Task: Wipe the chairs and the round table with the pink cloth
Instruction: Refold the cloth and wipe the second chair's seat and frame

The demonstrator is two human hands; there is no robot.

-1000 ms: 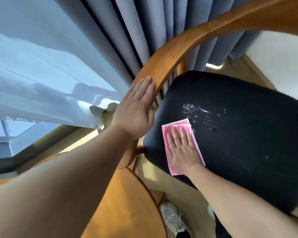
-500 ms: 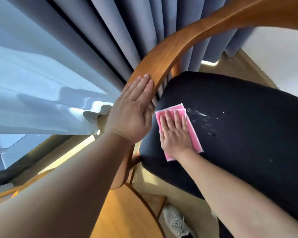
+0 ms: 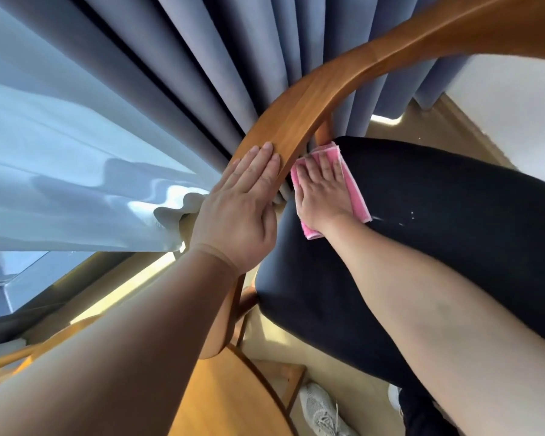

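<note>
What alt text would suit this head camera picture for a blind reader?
A right hand presses a pink cloth flat on a chair's black seat; the left hand rests flat on its curved wooden rail, grey curtains behind.

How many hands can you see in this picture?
2. The left hand rests flat on the chair's wooden armrest; the right hand presses the pink cloth on the black seat.

One wooden chair with a black padded seat (image 3: 453, 231), one folded pink cloth (image 3: 356, 196), two bare hands (left hand (image 3: 236, 215), right hand (image 3: 323, 193)), one round wooden table (image 3: 233, 398) and one white sheer curtain (image 3: 60, 168) are counted.
</note>
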